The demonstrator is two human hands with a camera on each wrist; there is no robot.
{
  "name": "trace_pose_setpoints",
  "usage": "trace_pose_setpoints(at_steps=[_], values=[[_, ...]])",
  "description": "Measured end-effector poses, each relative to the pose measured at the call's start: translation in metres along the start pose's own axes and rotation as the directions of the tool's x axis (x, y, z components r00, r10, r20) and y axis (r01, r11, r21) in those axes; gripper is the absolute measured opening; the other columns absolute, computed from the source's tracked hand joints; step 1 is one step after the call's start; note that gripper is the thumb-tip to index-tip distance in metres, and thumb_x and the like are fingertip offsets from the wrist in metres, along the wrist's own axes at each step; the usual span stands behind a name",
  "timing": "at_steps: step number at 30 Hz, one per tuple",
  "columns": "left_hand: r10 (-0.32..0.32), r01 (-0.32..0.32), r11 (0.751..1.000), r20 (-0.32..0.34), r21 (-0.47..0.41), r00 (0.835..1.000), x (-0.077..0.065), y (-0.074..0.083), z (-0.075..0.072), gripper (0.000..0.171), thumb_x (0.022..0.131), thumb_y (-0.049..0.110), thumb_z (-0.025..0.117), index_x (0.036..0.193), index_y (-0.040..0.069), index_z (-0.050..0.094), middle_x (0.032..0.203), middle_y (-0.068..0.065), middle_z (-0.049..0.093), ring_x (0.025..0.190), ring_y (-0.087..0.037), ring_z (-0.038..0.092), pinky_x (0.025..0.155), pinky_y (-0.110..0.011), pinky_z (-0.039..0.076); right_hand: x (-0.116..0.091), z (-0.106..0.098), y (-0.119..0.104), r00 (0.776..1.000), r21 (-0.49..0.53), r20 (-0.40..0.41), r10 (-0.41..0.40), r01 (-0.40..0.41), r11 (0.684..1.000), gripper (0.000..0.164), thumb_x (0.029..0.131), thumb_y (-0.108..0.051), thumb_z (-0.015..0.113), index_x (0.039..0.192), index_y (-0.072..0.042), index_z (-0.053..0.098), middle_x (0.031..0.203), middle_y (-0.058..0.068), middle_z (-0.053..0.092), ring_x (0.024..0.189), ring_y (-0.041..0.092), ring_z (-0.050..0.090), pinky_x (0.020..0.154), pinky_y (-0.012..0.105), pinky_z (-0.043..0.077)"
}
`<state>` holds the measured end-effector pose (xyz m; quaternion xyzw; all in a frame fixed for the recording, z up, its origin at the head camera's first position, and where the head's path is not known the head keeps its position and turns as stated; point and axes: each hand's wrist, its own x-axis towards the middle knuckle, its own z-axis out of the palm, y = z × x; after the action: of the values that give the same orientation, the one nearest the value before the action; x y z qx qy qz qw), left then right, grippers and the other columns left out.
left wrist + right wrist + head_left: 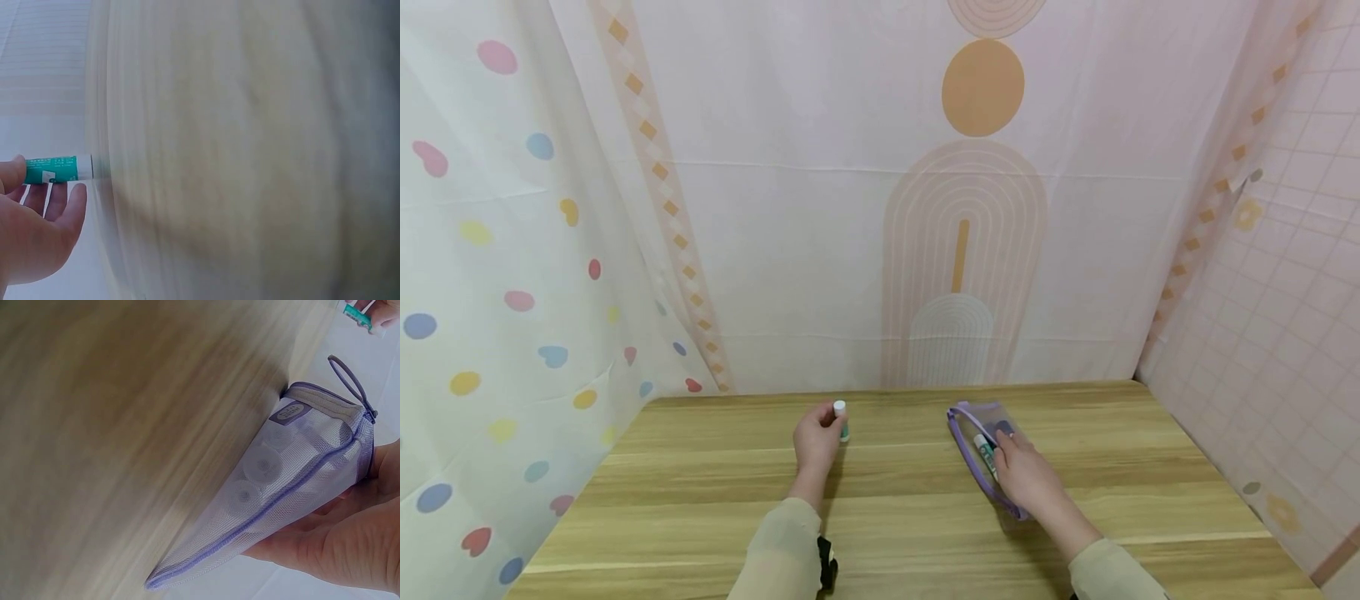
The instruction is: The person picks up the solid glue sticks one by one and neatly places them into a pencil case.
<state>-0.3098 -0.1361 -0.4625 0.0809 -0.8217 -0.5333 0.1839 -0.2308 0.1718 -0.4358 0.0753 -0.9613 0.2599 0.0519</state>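
Note:
In the head view my left hand (pixel 816 442) holds a glue stick (pixel 844 431) upright over the left middle of the table, white cap at the top. The left wrist view shows its green label and white end, with thumb and fingers around the other end. My right hand (pixel 1028 477) grips one side of a pale mesh zip pouch (pixel 306 459) with purple trim. The pouch mouth gapes toward the left. Inside lies another glue stick (pixel 986 455), beside a dark item (pixel 1004 427). Round pale ends (pixel 262 464) show through the mesh in the right wrist view.
A wood-grain table (pixel 895 508) lies under both hands. Behind it hangs a pale patterned curtain (pixel 805 250). A dotted curtain (pixel 490 267) closes the left side, and a checked one (pixel 1285 333) the right.

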Motion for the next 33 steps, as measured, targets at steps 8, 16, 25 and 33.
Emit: trace_pose_setpoints(at_steps=[8, 16, 25, 33], values=[[0.001, -0.001, 1.000, 0.003, -0.002, 1.000, -0.001, 0.000, 0.000, 0.021, 0.090, 0.007, 0.071, 0.108, -0.005, 0.071, 0.097, -0.016, 0.069, 0.092, -0.029, 0.062, 0.084, -0.045, 0.054, 0.001, 0.000, 0.000, 1.000, -0.001, -0.006, -0.005, 0.005, 1.000, 0.043, 0.103, -0.012, 0.039, 0.136, 0.014, 0.048, 0.137, 0.037, 0.047, 0.128, 0.058, 0.038, 0.104, 0.067, 0.034], [-0.010, 0.010, 1.000, 0.015, 0.009, 1.000, -0.002, 0.001, 0.002, 0.025, 0.090, 0.008, 0.072, 0.111, -0.006, 0.070, 0.101, -0.018, 0.069, 0.095, -0.030, 0.062, 0.084, -0.044, 0.055, 0.000, 0.000, -0.001, 1.000, 0.006, 0.004, -0.005, 0.005, 1.000, 0.043, 0.104, -0.012, 0.037, 0.137, 0.015, 0.047, 0.139, 0.039, 0.043, 0.128, 0.059, 0.037, 0.105, 0.067, 0.033], [-0.059, 0.067, 0.992, 0.078, -0.107, 0.995, -0.009, 0.010, 0.007, 0.027, 0.089, 0.003, 0.071, 0.113, -0.010, 0.068, 0.095, -0.018, 0.066, 0.084, -0.026, 0.062, 0.060, -0.034, 0.061, 0.001, 0.001, 0.000, 1.000, 0.004, -0.009, -0.009, 0.009, 1.000, 0.043, 0.103, -0.012, 0.038, 0.136, 0.015, 0.048, 0.138, 0.040, 0.043, 0.128, 0.058, 0.039, 0.104, 0.066, 0.035], [-0.106, 0.137, 0.970, 0.159, -0.200, 0.982, -0.016, 0.016, 0.017, 0.027, 0.091, 0.005, 0.070, 0.113, -0.011, 0.066, 0.091, -0.014, 0.063, 0.067, -0.018, 0.064, 0.058, -0.035, 0.061, 0.001, 0.002, 0.000, 1.000, -0.001, -0.008, -0.004, 0.004, 1.000, 0.043, 0.103, -0.013, 0.038, 0.136, 0.014, 0.048, 0.137, 0.040, 0.044, 0.127, 0.058, 0.039, 0.104, 0.067, 0.035]])
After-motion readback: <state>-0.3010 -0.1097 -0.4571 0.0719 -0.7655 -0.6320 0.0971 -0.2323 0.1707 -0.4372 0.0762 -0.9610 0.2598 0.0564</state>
